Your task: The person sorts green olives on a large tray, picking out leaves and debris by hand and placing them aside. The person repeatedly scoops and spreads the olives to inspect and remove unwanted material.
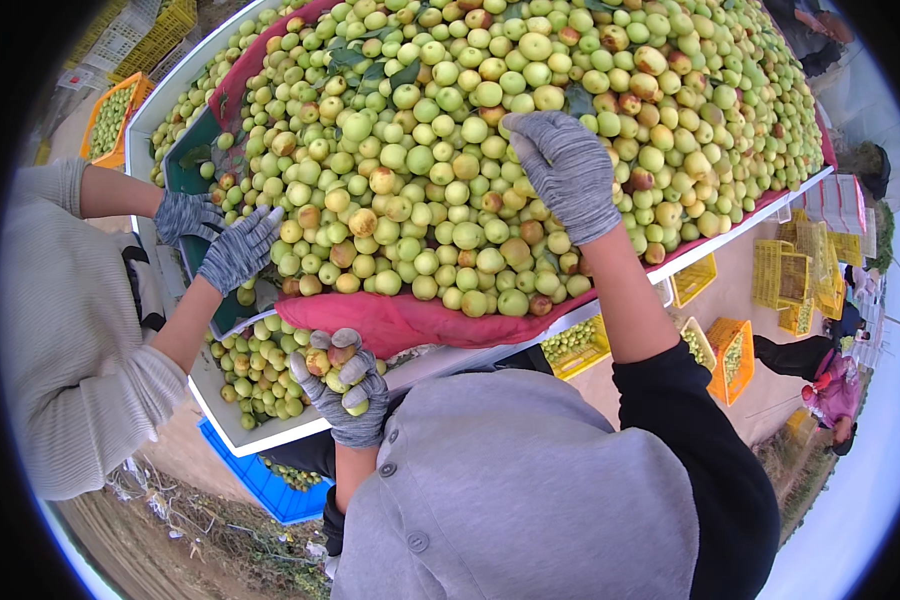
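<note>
A large heap of green jujube fruits (420, 157), some with brown-red patches, fills a white-edged bin lined with red cloth (412, 319). My left hand (352, 405), in a grey knit glove, is palm up and holds several fruits above a lower tray section of jujubes (270, 375) at the bin's near left corner. My right hand (566, 172), gloved alike, reaches over the heap with its fingers bent down at the fruits; whether it grips one is hidden under the fingers.
At left a co-worker's gloved hands (236, 251) touch fruits by a green chute (195, 259). A blue crate (270, 480) stands below the tray. Orange crates (731, 360), yellow crates (787, 274) and another person (832, 390) are on the right. The bin's white rim (465, 367) runs before me.
</note>
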{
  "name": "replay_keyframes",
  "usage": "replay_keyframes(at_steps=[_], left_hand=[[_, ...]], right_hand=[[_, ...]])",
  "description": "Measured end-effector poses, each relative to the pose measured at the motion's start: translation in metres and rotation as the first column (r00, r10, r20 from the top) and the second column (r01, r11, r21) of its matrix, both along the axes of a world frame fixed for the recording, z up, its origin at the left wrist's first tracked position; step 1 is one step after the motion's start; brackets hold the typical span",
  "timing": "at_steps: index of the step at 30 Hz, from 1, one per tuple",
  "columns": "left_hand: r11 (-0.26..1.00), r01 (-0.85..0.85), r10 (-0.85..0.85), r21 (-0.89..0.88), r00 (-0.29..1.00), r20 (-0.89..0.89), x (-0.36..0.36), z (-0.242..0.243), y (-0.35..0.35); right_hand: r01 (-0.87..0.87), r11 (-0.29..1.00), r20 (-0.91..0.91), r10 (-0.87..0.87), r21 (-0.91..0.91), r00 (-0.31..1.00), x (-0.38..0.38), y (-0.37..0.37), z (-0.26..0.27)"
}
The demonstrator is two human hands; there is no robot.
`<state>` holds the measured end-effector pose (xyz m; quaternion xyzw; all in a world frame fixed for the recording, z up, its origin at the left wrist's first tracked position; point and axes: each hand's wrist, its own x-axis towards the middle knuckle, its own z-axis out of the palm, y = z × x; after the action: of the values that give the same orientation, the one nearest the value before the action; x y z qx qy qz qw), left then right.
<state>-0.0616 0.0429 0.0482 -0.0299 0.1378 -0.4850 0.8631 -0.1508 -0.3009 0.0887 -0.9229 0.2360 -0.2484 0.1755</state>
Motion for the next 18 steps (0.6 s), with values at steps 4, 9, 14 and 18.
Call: replay_keyframes(at_steps=[4,9,14,18], left_hand=[[1.0,0.015,-0.015,0.022,1.0,-0.002,0.002,-0.001,-0.008],[0.993,0.108,-0.11,0.045,0.993,0.038,-0.004,0.0,-0.013],[0.999,0.046,-0.046,0.001,0.998,0.037,-0.008,0.001,-0.002],[0.99,-0.033,0.025,-0.138,0.998,-0.06,-0.007,0.002,0.001]], right_hand=[[0.196,0.955,-0.146,-0.231,-0.22,0.962,-0.052,-0.032,-0.005],[0.152,0.933,-0.457,-0.296,-0.326,0.839,-0.033,-0.042,-0.01],[0.247,0.964,-0.462,-0.263,-0.096,0.847,-0.026,-0.032,0.005],[0.139,0.989,-0.515,-0.148,-0.056,0.845,-0.028,-0.009,-0.002]])
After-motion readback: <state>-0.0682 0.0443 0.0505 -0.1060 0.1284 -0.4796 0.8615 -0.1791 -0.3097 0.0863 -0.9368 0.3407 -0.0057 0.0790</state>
